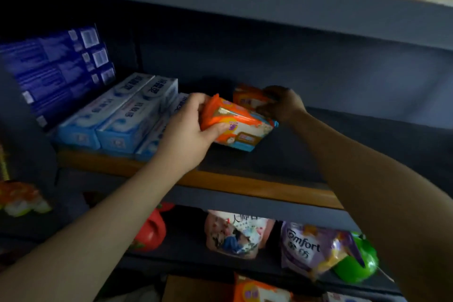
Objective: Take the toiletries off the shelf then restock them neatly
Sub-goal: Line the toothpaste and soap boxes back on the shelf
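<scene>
My left hand (190, 127) grips an orange and blue wipes pack (241, 125), held tilted just above the middle shelf (245, 185). Deeper in the shelf, my right hand (282, 104) holds a second orange pack (247, 98) that stands near the back wall. The two packs overlap in the view; whether they touch is unclear. Light blue toothpaste boxes (122, 117) lie side by side to the left of my left hand. Dark blue boxes (56, 68) are stacked further left.
The shelf has a wooden front edge and a dark back wall (318, 68). On the lower shelf stand a red bottle (149, 230), a pink pouch (235, 233), a purple Comfort pouch (308, 250) and a green bottle (358, 260). More orange packs (257, 292) sit below and at far left (19, 198).
</scene>
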